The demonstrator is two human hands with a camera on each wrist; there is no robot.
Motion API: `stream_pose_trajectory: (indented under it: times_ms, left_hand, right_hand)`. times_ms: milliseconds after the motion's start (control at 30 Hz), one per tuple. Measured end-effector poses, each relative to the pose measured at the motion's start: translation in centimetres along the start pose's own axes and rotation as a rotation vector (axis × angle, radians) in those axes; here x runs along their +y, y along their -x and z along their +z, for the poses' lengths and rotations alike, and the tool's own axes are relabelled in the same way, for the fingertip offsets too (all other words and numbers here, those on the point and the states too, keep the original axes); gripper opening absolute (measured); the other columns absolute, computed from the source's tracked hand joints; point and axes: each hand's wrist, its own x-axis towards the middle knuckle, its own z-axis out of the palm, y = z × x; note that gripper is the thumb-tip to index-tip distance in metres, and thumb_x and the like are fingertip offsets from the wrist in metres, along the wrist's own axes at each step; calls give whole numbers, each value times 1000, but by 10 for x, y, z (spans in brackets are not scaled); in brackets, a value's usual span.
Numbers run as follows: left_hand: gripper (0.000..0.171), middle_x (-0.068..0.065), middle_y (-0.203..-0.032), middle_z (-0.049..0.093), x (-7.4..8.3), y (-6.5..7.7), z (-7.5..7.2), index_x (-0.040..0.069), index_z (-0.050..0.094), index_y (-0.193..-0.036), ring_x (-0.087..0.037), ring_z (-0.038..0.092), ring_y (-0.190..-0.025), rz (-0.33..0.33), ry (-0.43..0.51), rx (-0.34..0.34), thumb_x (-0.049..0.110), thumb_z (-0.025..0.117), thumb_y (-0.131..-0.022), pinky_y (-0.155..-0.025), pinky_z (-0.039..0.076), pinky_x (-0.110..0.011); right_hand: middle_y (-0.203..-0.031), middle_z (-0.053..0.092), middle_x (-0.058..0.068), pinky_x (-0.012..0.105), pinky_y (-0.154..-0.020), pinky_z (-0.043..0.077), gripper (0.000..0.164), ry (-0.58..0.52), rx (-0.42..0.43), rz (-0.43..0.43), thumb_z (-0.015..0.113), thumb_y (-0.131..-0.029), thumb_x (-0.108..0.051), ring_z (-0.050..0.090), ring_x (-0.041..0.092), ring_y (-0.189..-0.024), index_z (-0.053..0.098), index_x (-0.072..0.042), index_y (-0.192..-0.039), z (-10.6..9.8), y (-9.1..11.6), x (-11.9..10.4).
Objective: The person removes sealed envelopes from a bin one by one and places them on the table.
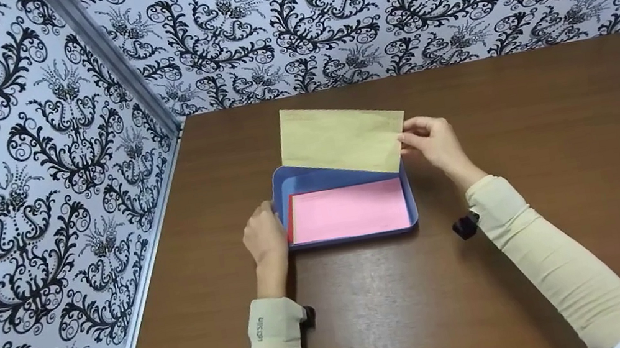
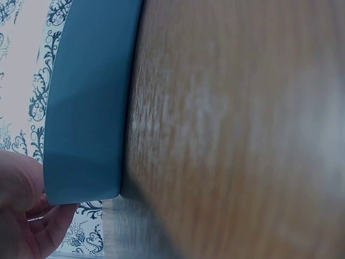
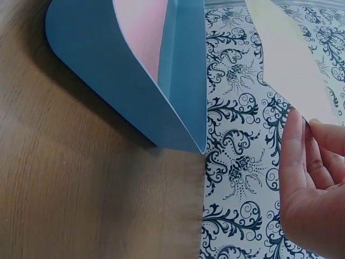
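Observation:
Between the thumb and fingers of my right hand is the right end of a pale yellow envelope. The envelope is raised at a tilt and overlaps the back rim of a blue tray in the head view. My left hand grips the tray's left side; in the left wrist view its thumb and fingers lie around the tray wall. Inside the tray lies a pink envelope, with a red edge showing from under its left side.
The tray stands on a brown wooden table. Patterned black-and-white walls rise behind and to the left, with grey metal posts at the corners. A small black wrist camera sits at the right cuff.

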Motion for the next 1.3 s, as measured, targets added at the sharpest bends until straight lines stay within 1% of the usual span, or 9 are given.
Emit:
stream_pose_trajectory:
  times_ms: [200, 300, 467, 633, 733, 900, 1167, 1300]
  left_hand:
    - [21, -11, -108, 75, 0, 1, 0, 12, 71, -112, -41, 72, -95, -3, 1, 3, 15, 69, -91, -78, 57, -53]
    - [21, -11, -108, 75, 0, 1, 0, 12, 71, -112, -41, 72, -95, -6, 2, 3, 14, 69, -91, -78, 57, -53]
    - [22, -10, -108, 75, 0, 1, 0, 13, 71, -113, -40, 72, -95, -2, -1, 11, 14, 69, -91, -78, 57, -53]
    - [22, -10, -106, 75, 0, 2, 0, 14, 72, -111, -40, 72, -94, 2, 4, 31, 13, 70, -89, -78, 57, -53]
    - [22, -10, -106, 75, 0, 1, 0, 13, 72, -111, -40, 72, -94, 6, 11, 39, 13, 70, -89, -78, 57, -53]
    - [22, -10, -107, 75, 0, 1, 1, 13, 72, -111, -40, 72, -94, 5, 11, 35, 13, 70, -89, -77, 57, -53]
    - [22, -10, -107, 76, 0, 1, 2, 12, 72, -111, -40, 72, -93, 9, 28, 38, 12, 70, -89, -77, 57, -52]
    - [22, -10, -106, 76, -1, 1, 3, 12, 72, -111, -41, 72, -93, 10, 25, 46, 12, 71, -89, -77, 57, -53]
  right_hand:
    - [-78, 67, -12, 21, -69, 60, 32, -20, 6, 3, 65, -92, 1, 68, 0, -70, 58, 21, -115, -3, -2, 1]
    - [-77, 67, -13, 20, -68, 59, 32, -32, 9, 4, 65, -92, 1, 68, 0, -70, 58, 21, -116, -4, -3, 0]
    - [-77, 67, -11, 19, -67, 59, 30, -46, 17, 9, 65, -92, 2, 67, 0, -69, 58, 21, -114, -5, -4, -1]
    - [-78, 68, -8, 23, -69, 60, 29, -66, 26, 23, 65, -91, 2, 67, 1, -68, 58, 20, -113, -6, -6, 1]
    - [-78, 68, -10, 24, -70, 60, 30, -66, 24, 22, 66, -92, 1, 67, 1, -68, 57, 20, -114, -7, -8, 1]
    - [-76, 68, -13, 20, -67, 59, 31, -76, 18, 20, 65, -92, 3, 67, 0, -69, 57, 21, -116, -8, -12, 1]
    - [-76, 68, -12, 20, -67, 59, 33, -117, 14, 39, 62, -92, 6, 68, 1, -68, 54, 22, -120, -13, -19, 4]
    - [-76, 68, -11, 22, -69, 60, 34, -110, 15, 47, 63, -92, 5, 68, 1, -68, 54, 22, -120, -13, -20, 2]
